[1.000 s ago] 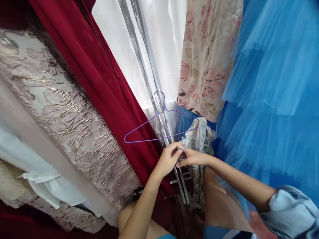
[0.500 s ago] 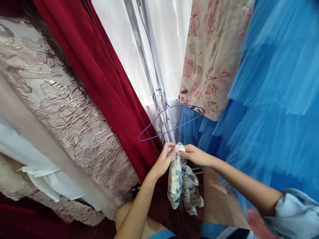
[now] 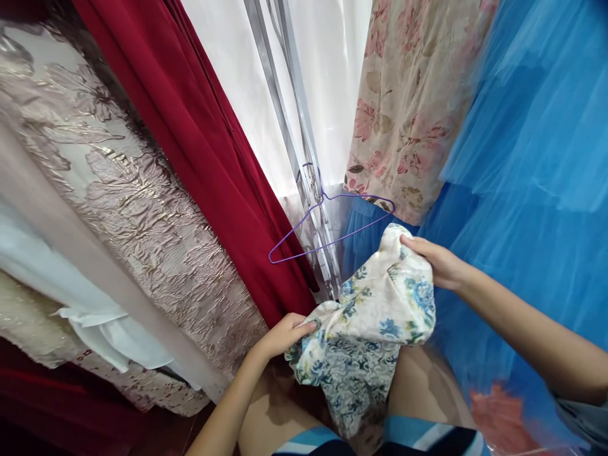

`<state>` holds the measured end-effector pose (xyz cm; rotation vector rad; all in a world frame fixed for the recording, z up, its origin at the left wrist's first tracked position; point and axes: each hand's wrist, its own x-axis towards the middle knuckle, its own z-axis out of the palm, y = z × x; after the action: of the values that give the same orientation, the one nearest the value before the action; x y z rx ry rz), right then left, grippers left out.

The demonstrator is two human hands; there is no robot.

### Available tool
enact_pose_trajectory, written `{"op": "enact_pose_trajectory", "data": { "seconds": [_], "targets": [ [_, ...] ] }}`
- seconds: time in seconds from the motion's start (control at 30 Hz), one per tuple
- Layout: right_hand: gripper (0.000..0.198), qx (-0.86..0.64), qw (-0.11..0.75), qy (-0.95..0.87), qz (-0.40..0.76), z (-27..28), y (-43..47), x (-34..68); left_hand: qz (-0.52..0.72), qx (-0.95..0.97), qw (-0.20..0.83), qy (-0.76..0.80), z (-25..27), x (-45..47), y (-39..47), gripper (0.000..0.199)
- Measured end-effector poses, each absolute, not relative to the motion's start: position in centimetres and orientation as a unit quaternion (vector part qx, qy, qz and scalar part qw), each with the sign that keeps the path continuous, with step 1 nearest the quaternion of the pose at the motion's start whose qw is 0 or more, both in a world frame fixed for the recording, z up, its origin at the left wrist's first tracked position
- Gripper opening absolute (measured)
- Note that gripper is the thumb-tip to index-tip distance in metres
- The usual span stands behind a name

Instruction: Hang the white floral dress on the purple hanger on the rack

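Observation:
A white cloth with blue, green and yellow flowers [image 3: 375,304] is stretched between my hands, its lower part hanging over my lap. My left hand [image 3: 287,334] pinches one edge with the thumb on top. Higher up on the other side, my right hand [image 3: 434,256] grips a corner, its thumb on the cloth and its other fingers mostly behind. Just beyond the cloth hangs a purple wire hanger [image 3: 327,244] with nothing on it, hooked at a metal stand [image 3: 297,123]. Whether the cloth is a garment I cannot tell.
On the left hang a dark red drape [image 3: 190,139] and a pinkish embossed floral fabric [image 3: 142,196]. A beige floral garment [image 3: 403,120] and blue tulle ruffles [image 3: 532,177] hang close on the right. White fabric [image 3: 332,82] is behind the stand.
My hands have moved apart, the right one up and to the right, the left one down and to the left. The bunched cloth has spread open between them.

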<state>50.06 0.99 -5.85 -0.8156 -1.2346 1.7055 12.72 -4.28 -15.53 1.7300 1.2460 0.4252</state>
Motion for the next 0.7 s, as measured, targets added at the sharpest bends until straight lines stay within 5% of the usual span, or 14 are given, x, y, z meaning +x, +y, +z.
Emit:
{"op": "enact_pose_trajectory", "data": {
  "seconds": [0.23,0.37,0.53,0.7],
  "targets": [
    [0.051,-0.356,0.49,-0.412,0.681,-6.4,2.2,53.3,0.157,0.807,0.205,0.531,-12.2,10.1,-5.0,0.025],
    [0.043,-0.361,0.402,-0.47,0.698,-8.0,2.9,53.7,0.177,0.787,0.038,0.589,-9.6,8.0,-3.2,0.027],
    [0.034,-0.258,0.269,-0.568,0.733,-8.1,2.2,51.9,0.259,0.735,0.063,0.624,-7.9,5.6,0.1,0.027],
    [0.049,-0.249,0.286,-0.657,0.651,-6.8,2.2,50.0,0.445,0.667,0.189,0.567,-6.4,5.3,3.1,0.022]
  ]
}}
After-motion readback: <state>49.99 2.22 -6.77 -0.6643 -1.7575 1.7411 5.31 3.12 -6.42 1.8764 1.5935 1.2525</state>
